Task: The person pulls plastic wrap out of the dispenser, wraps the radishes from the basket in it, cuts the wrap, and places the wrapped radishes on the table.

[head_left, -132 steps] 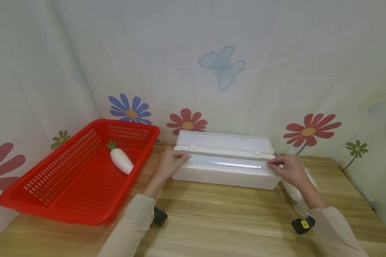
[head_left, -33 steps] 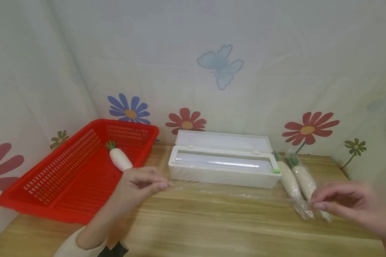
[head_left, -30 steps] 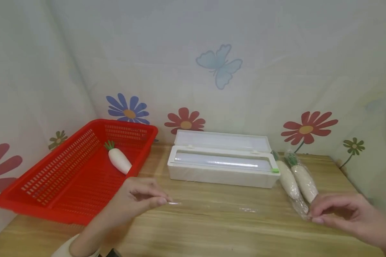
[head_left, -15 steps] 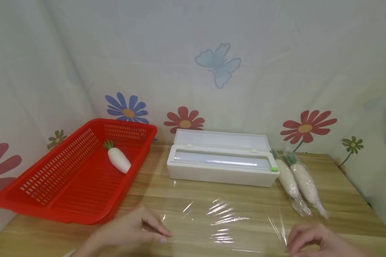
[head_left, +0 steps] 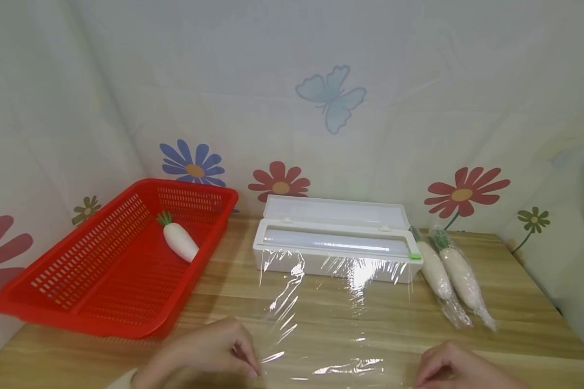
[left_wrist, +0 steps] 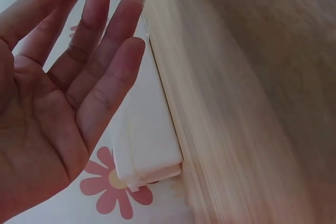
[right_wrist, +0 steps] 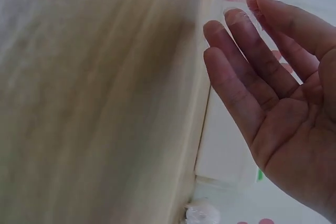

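A sheet of clear plastic wrap stretches from the white wrap dispenser box toward the front of the table. My left hand pinches its near left corner between thumb and forefinger. At the near right corner, my right hand pinches it the same way. Both wrist views show the thumb and forefinger together on the film, with the other fingers loosely extended. The box's lid stands raised at the back, and a shiny roll shows through its top opening. A green slider sits at the box's right end.
To the left stands a red plastic basket holding one white radish with a green top. Two film-wrapped radishes, a left one and a right one, lie right of the box. A flowered cloth hangs behind the wooden table.
From the box, both hands have pulled the plastic wrap toward the body and down to the table's near side. In the last half second the right hand has shifted slightly left.
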Demonstrator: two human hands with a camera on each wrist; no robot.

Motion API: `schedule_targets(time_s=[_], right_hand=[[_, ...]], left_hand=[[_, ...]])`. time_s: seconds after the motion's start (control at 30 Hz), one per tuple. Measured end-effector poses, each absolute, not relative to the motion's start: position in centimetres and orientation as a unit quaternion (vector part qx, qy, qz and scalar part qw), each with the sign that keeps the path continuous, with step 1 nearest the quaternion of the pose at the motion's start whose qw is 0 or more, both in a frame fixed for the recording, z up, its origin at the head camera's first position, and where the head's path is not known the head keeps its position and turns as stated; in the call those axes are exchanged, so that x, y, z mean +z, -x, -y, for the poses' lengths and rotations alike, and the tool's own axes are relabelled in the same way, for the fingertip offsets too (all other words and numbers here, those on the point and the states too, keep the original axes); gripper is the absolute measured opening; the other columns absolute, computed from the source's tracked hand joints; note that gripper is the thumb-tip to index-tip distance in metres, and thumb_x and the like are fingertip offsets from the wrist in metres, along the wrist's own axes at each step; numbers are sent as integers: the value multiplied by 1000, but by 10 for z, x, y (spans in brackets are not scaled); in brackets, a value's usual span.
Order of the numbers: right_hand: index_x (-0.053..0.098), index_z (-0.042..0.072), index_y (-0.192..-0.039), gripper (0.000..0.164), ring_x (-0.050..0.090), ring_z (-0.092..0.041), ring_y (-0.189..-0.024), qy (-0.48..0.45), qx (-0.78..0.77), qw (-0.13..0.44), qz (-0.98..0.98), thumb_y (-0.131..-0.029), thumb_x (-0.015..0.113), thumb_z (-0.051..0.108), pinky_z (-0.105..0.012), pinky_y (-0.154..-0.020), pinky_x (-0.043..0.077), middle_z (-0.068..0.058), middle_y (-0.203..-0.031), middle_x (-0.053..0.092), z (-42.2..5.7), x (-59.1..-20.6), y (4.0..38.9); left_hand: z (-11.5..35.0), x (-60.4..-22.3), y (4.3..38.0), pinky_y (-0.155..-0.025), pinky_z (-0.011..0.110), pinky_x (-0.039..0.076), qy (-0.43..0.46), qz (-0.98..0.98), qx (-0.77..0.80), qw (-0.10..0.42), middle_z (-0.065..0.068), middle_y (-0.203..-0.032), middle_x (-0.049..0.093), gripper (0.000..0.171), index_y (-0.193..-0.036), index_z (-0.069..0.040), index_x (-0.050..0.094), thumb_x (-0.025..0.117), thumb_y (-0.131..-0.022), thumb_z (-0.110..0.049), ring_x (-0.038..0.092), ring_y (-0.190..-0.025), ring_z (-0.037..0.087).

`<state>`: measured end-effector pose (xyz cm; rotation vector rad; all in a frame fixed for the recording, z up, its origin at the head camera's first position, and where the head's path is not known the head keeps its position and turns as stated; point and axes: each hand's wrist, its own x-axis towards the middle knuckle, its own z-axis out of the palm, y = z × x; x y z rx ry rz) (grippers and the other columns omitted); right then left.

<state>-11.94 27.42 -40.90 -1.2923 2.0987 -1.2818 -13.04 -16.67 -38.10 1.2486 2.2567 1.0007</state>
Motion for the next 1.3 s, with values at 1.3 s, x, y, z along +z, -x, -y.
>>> schedule_targets(time_s=[1.3], right_hand=[[57,18,-124,49,32,9,-46,343,-368,216,-837,-77,70,16,-14,-37,30,20,-56,37,-271,-420,123]], left_hand=[[174,-340,119,-67,21,50,-264,-869,408,93,-5,-88,68,26,-103,-9,69,67,-82,-25,58,-77,2]])
